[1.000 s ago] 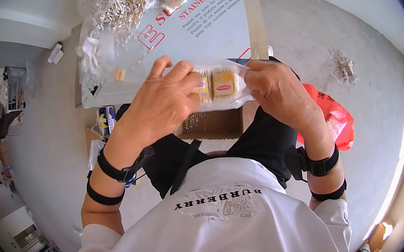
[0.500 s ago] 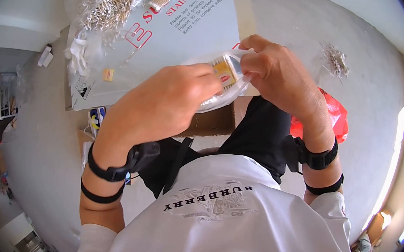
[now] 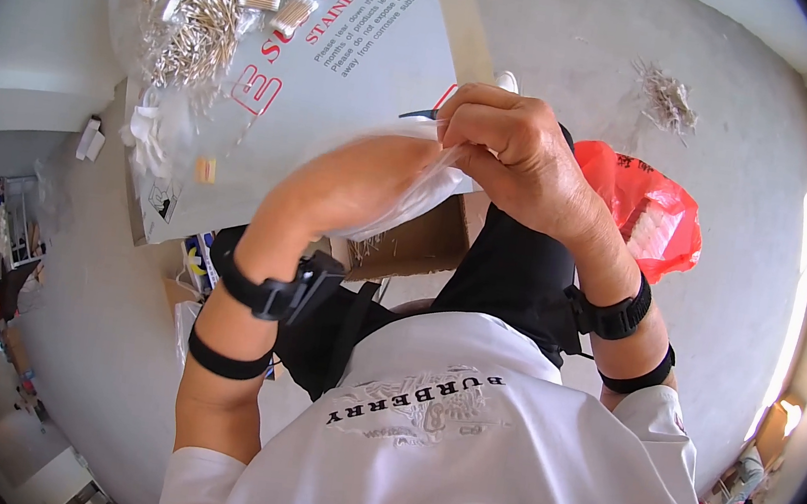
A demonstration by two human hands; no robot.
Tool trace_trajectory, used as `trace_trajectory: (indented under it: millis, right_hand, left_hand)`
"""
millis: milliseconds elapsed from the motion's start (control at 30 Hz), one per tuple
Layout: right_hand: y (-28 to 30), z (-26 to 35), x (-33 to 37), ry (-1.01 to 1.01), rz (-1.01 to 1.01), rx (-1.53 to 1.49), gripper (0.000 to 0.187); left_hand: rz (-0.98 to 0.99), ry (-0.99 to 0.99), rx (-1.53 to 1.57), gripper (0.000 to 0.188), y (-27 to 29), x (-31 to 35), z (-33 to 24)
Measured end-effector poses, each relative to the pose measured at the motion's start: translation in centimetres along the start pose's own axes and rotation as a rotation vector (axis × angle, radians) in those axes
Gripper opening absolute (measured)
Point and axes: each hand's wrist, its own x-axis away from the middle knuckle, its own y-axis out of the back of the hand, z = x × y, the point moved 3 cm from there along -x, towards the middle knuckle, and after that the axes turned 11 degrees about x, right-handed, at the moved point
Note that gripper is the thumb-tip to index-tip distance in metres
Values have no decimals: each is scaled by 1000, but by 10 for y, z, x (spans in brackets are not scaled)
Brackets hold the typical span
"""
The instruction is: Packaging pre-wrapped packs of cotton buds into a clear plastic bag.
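Observation:
My right hand (image 3: 521,156) pinches the rim of a clear plastic bag (image 3: 420,199) in front of me. My left hand (image 3: 362,176) reaches into that bag up to the wrist; its fingers are hidden, so what they hold cannot be seen. A thin dark blue pointed piece (image 3: 418,114) sticks out by my right fingertips; its kind is unclear. On the grey board (image 3: 342,93) beyond lie a heap of loose cotton swabs (image 3: 193,35) and several small packs of cotton swabs (image 3: 292,12).
Below the bag stands an open cardboard box (image 3: 415,243) with a few swabs inside. A red plastic bag (image 3: 645,216) with white contents sits on the floor at right. Farther off lies a small pile of swabs (image 3: 666,98). A small yellow card (image 3: 206,169) lies on the board's left.
My left hand has gone deeper into the clear bag, and the swab pack seen in it is now hidden. My right hand has shifted slightly down and left, still on the rim.

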Motion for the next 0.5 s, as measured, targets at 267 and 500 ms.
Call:
trace_trajectory:
  millis: [267, 500]
  right_hand:
    - [-6, -3, 3, 4, 27, -20, 10]
    - [-2, -5, 5, -148, 79, -189, 6]
  left_hand:
    - [364, 217, -352, 18, 1, 18, 9]
    - [92, 32, -323, 14, -2, 27, 14]
